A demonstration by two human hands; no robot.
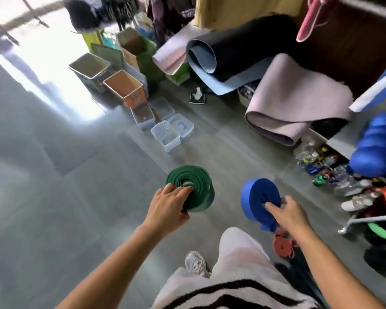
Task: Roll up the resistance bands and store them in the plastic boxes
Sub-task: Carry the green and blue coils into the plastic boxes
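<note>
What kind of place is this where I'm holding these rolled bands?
Likely a home storage or workout corner, not a gym: rolled exercise mats slump by the wall, clothes hang above them, and clear plastic boxes stand open on the tiled floor.

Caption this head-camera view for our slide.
The left hand grips a rolled green resistance band, the right hand a rolled blue resistance band; clear plastic boxes sit ahead.
</note>
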